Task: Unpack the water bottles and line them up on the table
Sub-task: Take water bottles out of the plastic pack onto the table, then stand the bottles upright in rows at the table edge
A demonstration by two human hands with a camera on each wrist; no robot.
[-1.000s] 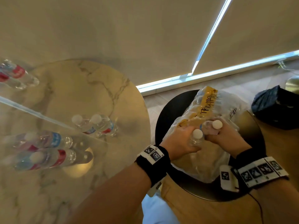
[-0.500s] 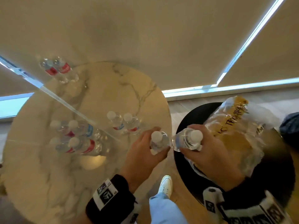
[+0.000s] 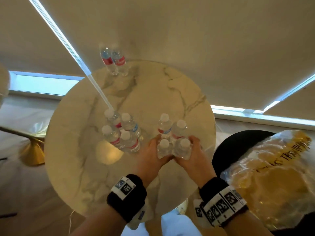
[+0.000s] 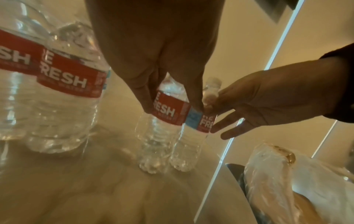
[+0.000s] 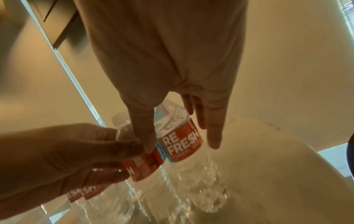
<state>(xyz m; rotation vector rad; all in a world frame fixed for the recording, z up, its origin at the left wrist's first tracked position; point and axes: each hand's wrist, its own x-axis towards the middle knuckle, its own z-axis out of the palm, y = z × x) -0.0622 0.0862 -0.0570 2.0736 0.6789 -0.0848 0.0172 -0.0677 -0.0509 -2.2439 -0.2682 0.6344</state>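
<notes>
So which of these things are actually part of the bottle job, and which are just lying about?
Part of the job:
- left hand holding a bottle
- right hand holding another bottle
- six bottles already standing, such as this one
- marble table
- plastic pack wrap

Just there:
- black round stool
- gold table base

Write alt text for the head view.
Two hands set two water bottles side by side on a round marble table: the left hand holds one bottle, the right hand the other. Six more bottles stand upright behind and left.
</notes>
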